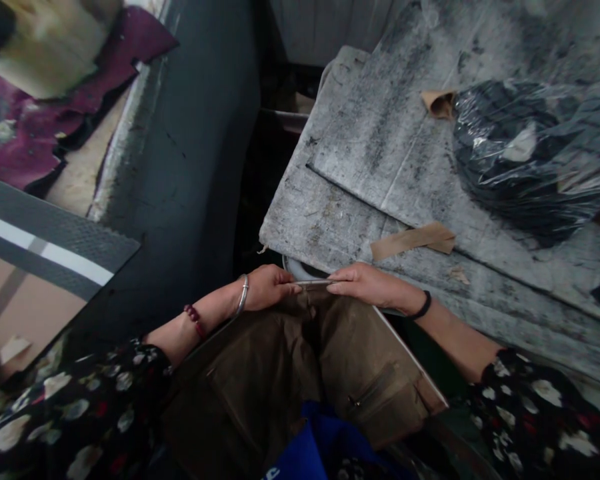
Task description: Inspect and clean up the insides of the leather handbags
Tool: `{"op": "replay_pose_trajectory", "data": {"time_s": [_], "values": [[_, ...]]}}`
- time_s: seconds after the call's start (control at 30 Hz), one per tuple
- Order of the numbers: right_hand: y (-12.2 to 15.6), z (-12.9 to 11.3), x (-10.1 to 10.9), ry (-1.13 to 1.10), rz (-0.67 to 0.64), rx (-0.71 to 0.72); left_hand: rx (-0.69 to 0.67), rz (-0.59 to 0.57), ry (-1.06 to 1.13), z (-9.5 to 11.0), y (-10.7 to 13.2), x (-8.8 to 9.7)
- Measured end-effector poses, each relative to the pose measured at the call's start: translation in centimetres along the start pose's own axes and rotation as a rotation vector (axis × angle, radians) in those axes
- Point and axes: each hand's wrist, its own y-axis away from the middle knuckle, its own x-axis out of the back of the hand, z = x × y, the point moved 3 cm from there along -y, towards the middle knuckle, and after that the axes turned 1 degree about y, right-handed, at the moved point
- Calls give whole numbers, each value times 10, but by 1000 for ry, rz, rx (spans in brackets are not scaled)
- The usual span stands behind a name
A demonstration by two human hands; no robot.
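A brown fabric bag (260,360), its lining showing with a zipped pocket and pale-edged side, hangs open toward me in my lap. My left hand (266,288) pinches the far rim between thumb and fingers. Close to its right, my right hand (367,285) pinches the same rim, so a short stretch of pale edge shows between the two thumbs. Blue cloth (315,447) with white lettering lies at the bottom, in front of the bag. The bag's lower part is dark and partly hidden.
Stained grey padded sheets (340,140) cover the surface ahead on the right. On them lie tan strips (413,241) and a clear plastic bag (525,160) of dark pieces. At left is a worktable edge (125,133) with maroon material (25,133) and a grey-and-tan panel (35,267).
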Motion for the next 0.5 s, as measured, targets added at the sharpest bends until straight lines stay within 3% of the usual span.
{"op": "replay_pose_trajectory", "data": {"time_s": [0.13,0.37,0.5], "values": [[-6,-10,3,267,106,21,14,5,28,-1,2,0],[-19,0,1,102,-27,5,23,-27,214,-6,0,-4],[-18,1,0,130,-15,-51,58,-91,291,-9,-4,-6]]}}
